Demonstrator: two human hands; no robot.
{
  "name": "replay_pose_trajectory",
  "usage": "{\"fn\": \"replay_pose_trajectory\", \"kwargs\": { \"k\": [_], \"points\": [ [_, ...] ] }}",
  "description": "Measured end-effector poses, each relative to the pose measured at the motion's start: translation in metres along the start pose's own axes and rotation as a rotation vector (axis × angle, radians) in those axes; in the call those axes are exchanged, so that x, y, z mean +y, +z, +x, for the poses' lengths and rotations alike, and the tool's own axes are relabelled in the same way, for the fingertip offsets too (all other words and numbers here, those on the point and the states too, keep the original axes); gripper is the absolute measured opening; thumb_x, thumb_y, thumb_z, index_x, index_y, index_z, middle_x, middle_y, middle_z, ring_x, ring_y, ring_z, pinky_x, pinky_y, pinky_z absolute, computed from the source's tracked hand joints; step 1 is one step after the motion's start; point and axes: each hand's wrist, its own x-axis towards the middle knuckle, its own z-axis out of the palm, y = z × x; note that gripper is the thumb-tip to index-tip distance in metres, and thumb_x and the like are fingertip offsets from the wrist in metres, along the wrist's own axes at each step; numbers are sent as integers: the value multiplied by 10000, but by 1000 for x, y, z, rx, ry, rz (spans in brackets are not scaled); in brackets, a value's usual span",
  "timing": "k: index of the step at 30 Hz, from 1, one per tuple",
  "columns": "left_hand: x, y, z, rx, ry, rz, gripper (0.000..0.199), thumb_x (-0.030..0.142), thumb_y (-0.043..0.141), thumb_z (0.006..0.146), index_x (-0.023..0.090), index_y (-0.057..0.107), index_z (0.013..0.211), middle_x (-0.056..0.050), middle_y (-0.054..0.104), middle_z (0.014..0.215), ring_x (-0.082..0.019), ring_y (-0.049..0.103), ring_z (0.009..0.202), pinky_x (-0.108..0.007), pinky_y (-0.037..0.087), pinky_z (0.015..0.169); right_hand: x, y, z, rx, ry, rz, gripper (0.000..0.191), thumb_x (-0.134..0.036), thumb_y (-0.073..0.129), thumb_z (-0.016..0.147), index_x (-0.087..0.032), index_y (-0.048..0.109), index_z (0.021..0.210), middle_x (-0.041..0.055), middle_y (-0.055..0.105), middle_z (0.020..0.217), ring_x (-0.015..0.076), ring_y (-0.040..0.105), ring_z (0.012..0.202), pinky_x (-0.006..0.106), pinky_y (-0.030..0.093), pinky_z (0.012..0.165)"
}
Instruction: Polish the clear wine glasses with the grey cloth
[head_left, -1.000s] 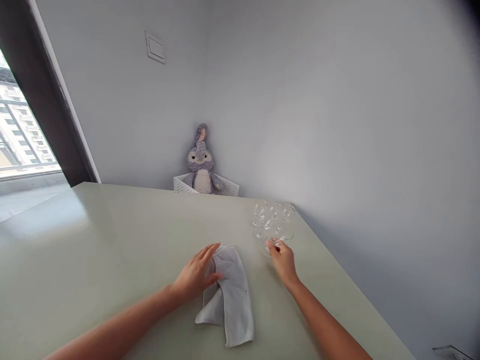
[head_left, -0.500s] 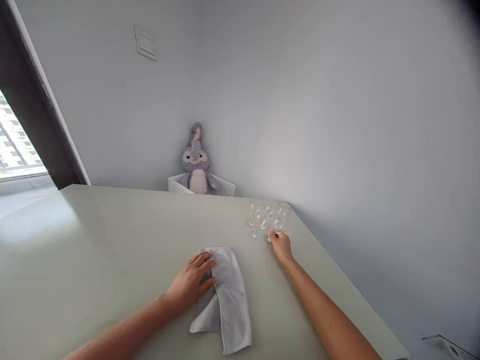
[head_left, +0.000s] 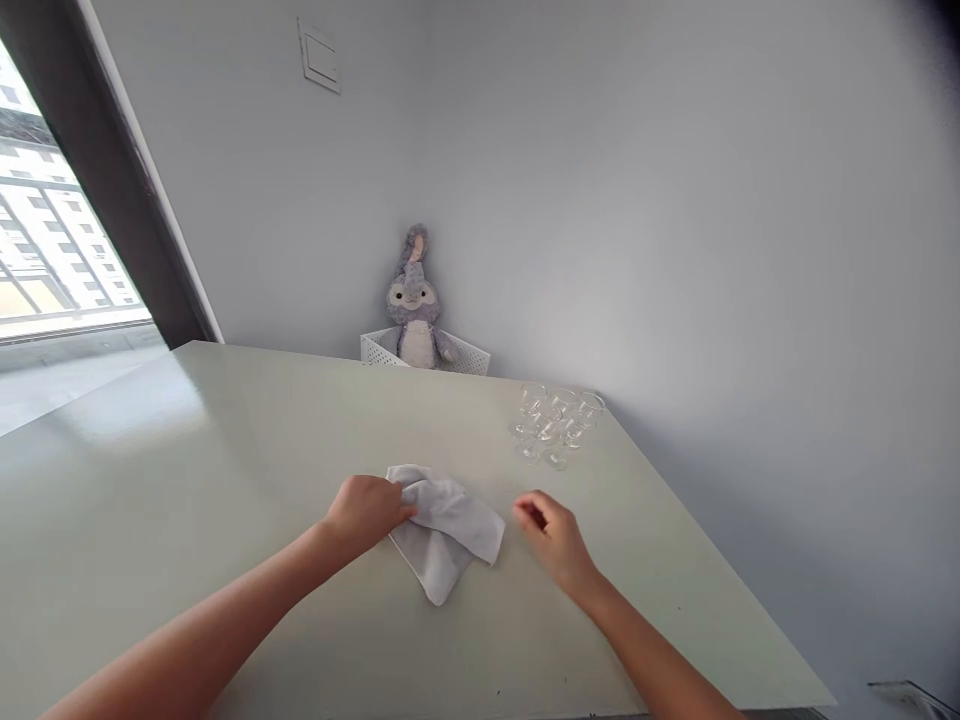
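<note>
My left hand (head_left: 369,508) is closed on the left edge of a light grey cloth (head_left: 450,520), thumb on top and fingers curled out of sight. The cloth is bunched at the grip and spreads to the right, one corner pointing toward me. Right of the cloth, and apart from it, my right hand (head_left: 553,535) hovers with its fingers curled in a loose fist; I see nothing in it. Beyond it, several clear stemmed glasses (head_left: 559,420) stand upright in a tight cluster near the table's far right corner.
The pale, glossy table (head_left: 315,430) narrows to a corner beside the grey wall (head_left: 675,250). Behind its far edge, a plush toy (head_left: 416,310) sits in a white perforated basket (head_left: 472,358). A light switch (head_left: 321,60) is on the wall; a window is at left.
My right hand has left the glasses and come back toward the cloth. My left hand has gone from lying on the cloth to gripping it, and the cloth has bunched and turned. The view has shifted.
</note>
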Motion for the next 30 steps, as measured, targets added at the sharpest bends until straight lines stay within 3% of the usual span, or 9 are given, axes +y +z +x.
{"fn": "replay_pose_trajectory", "kwargs": {
  "k": [2, 4, 8, 11, 15, 20, 24, 27, 30],
  "points": [
    [-4, -12, -7, -49, 1, 37, 490, 531, 364, 812, 162, 566, 561, -58, 535, 508, -189, 542, 499, -282, 364, 490, -22, 12, -10, -122, -160, -116, 195, -330, 435, 835, -213, 588, 868, 30, 585, 799, 146, 525, 694, 249, 423, 613],
    [-6, -21, -15, 10, 48, 33, 466, 512, 369, 820, 168, 574, 582, -60, 548, 560, -190, 549, 558, -288, 375, 525, -34, 23, -12, -205, -270, -276, 205, -328, 510, 799, -228, 591, 958, 52, 591, 909, 186, 529, 806, 292, 438, 675],
    [-7, -19, -28, 151, 257, -126, 240, 400, 452, 809, 211, 597, 775, -39, 574, 781, -177, 537, 734, -284, 392, 628, -34, 37, -4, -312, -315, -485, 174, -231, 560, 754, -231, 628, 914, 62, 604, 909, 209, 525, 817, 322, 447, 676],
    [-8, -5, -31, 118, 300, -198, 190, 362, 499, 780, 238, 582, 897, -30, 555, 889, -161, 527, 732, -274, 393, 618, -27, 35, 3, -334, -275, -414, 212, -174, 463, 803, -260, 654, 837, 28, 619, 851, 179, 538, 785, 290, 442, 647],
    [-7, 5, -29, 113, 247, -229, 252, 429, 516, 754, 234, 569, 905, -29, 550, 871, -173, 526, 716, -294, 394, 617, -26, 16, 10, -374, -166, -141, 249, -267, 419, 843, -270, 664, 803, 0, 631, 837, 164, 553, 780, 285, 438, 664],
    [0, 4, -23, 171, 208, -219, 150, 315, 475, 781, 210, 573, 738, -35, 550, 750, -191, 521, 742, -313, 382, 661, -36, -8, 18, -332, -79, 84, 272, -345, 410, 852, -241, 658, 809, 19, 614, 884, 147, 552, 761, 265, 437, 656],
    [-3, -5, -17, 159, 193, -354, 271, 272, 345, 843, 212, 589, 741, -30, 570, 788, -162, 525, 743, -270, 387, 624, -40, -16, 23, -262, -98, 120, 273, -363, 415, 850, -228, 651, 872, 46, 603, 972, 172, 549, 859, 278, 444, 705],
    [-8, -20, -15, 127, 160, -520, 317, 326, 314, 857, 220, 602, 777, -10, 594, 836, -134, 535, 713, -237, 386, 582, -41, -21, 27, -188, -135, 119, 274, -375, 429, 840, -216, 650, 875, 58, 608, 936, 183, 544, 855, 292, 441, 725],
    [-10, -43, -21, 229, 92, -630, 309, 339, 313, 854, 226, 600, 834, -2, 602, 883, -112, 525, 663, -219, 379, 553, -49, -29, 28, -120, -147, 172, 298, -405, 425, 837, -214, 648, 892, 59, 605, 900, 180, 536, 820, 282, 437, 701]
  ]
}}
